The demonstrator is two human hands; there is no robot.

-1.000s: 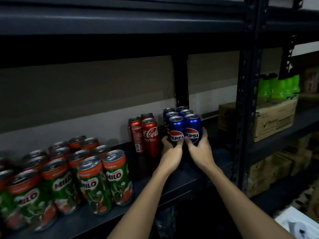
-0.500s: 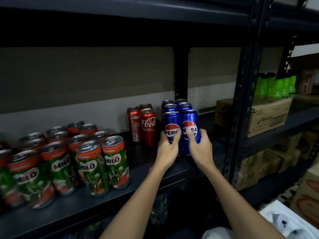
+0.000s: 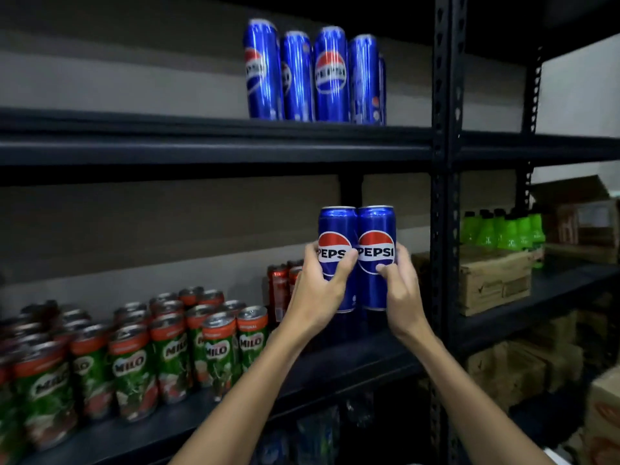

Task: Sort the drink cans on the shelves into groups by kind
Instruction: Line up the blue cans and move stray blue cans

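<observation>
The Milo cans (image 3: 141, 357) are standing in a big bunch at the left end of the middle shelf (image 3: 352, 360). They are green with orange tops and shiny metal lids. The ones at the far left are getting cut off by the picture's edge, and the back ones are looking dark and blurry.

The red cola cans (image 3: 280, 290) are sitting behind them, near the back of the shelf. The left hand (image 3: 317, 293) is hiding most of them, so counting them is not possible.

The left hand is gripping one tall blue Pepsi can (image 3: 335, 236), and the right hand (image 3: 401, 290) is gripping a second Pepsi can (image 3: 377, 236). The two cans are touching side by side, standing straight up, in the air above the right part of the middle shelf and below the top shelf (image 3: 201, 146). The shelf under them is lying in shadow.

More Pepsi cans (image 3: 315, 75) are standing in a row near the right end of the top shelf. They are smooth and shiny. The last one is peeking out only a little.

A black metal post (image 3: 446, 196) with holes is standing just right of the hands. Past it, green bottles (image 3: 503, 229) are sitting on a brown cardboard box (image 3: 496, 283).
</observation>
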